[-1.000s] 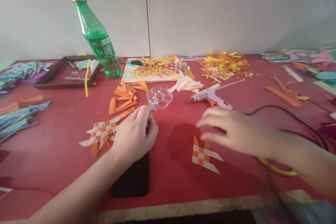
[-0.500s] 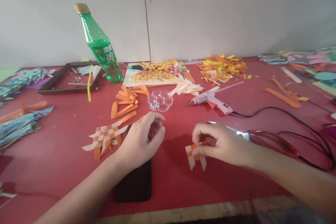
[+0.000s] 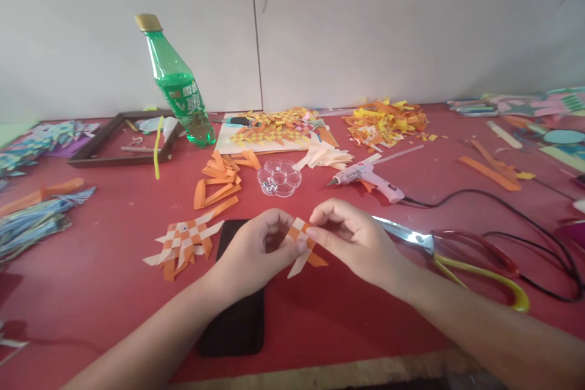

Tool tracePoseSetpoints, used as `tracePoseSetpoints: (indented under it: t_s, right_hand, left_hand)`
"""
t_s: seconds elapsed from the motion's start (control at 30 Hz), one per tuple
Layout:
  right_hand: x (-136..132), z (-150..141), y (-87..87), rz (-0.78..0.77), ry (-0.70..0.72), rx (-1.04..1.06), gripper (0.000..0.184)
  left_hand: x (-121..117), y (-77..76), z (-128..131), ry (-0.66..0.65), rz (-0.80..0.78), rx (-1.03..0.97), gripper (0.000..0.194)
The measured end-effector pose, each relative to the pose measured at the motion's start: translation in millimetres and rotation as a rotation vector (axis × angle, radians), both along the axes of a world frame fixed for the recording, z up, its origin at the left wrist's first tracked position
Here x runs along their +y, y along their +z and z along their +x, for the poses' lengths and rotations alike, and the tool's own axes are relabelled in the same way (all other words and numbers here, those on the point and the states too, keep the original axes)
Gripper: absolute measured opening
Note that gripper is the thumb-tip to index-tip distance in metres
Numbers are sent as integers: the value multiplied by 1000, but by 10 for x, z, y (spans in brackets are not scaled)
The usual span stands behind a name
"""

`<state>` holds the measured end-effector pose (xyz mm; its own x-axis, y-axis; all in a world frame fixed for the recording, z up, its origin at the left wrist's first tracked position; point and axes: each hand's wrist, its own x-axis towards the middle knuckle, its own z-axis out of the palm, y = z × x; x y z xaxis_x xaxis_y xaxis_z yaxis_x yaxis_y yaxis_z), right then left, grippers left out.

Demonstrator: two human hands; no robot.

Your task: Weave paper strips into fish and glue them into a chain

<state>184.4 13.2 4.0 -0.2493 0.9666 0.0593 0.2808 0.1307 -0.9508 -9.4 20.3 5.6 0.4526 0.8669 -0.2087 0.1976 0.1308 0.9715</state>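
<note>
Between my two hands is a small woven paper piece (image 3: 299,234) in orange and cream checks, with pointed strip ends hanging down. My left hand (image 3: 258,256) pinches its left side between thumb and fingers. My right hand (image 3: 350,237) grips its upper right edge the same way. To the left lies a larger woven paper fish (image 3: 183,241) with small eyes and cream and orange strips sticking out. A black phone (image 3: 235,323) rests under my left wrist. Scissors (image 3: 479,268) with red and yellow handles lie beside my right forearm, which covers part of them.
Beyond my hands are a clear flower-shaped dish (image 3: 280,178) with tiny beads, a pink glue gun (image 3: 370,178) with a trailing black cord, and folded orange strips (image 3: 217,177). Further back stand a green bottle (image 3: 180,94), a brown frame (image 3: 114,161) and a heap of paper scraps (image 3: 384,122).
My right hand has brought the woven paper piece left and up to my left hand, which has closed on it. More of the scissors now shows.
</note>
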Motion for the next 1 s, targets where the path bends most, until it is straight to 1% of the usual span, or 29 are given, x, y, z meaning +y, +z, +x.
tracePoseSetpoints:
  t_s: [0.1, 0.17, 0.2, 0.27, 0.33, 0.4, 0.5, 0.57, 0.6, 0.67, 0.77, 0.87, 0.93, 1.0]
  right_hand:
    - [46, 82, 7, -14, 61, -161, 5]
    - [76, 124, 24, 20, 101, -325, 3]
    - [95, 141, 38, 75, 126, -414, 3]
    - [150, 161, 86, 244, 167, -580, 4]
    - [244, 157, 163, 417, 177, -704, 9]
    - [383, 118, 258, 495, 189, -778, 14]
    - [636, 4, 370, 445, 262, -861, 25]
    - [785, -85, 386, 445, 250, -935, 31]
    - [842, -127, 374, 459, 244, -968, 30]
    - [918, -196, 314, 483, 244, -1002, 22]
    - [967, -252, 184, 485, 259, -983, 14]
    - [1000, -256, 92, 480, 216, -933, 21]
    - [1013, -235, 80, 473, 156, -897, 23]
    - [998, -197, 101, 455, 103, -872, 21]
  left_hand:
    - [-4, -24, 15, 59, 43, 26, 20]
    - [4, -48, 5, 144, 150, 107, 14]
    - [11, -57, -4, 191, 214, 150, 11]
    - [28, -62, -27, 260, 305, 187, 5]
    - [45, -51, -47, 288, 326, 153, 4]
    - [62, -38, -61, 303, 320, 110, 4]
    - [92, -37, -75, 326, 306, 84, 5]
    - [112, -46, -80, 340, 288, 72, 5]
    - [120, -50, -83, 345, 275, 69, 6]
    - [129, -53, -88, 359, 252, 73, 7]
    - [128, -46, -95, 382, 242, 112, 8]
    - [125, -34, -95, 404, 257, 118, 9]
    - [127, -27, -93, 411, 245, 107, 10]
    - [130, -21, -93, 417, 218, 100, 10]
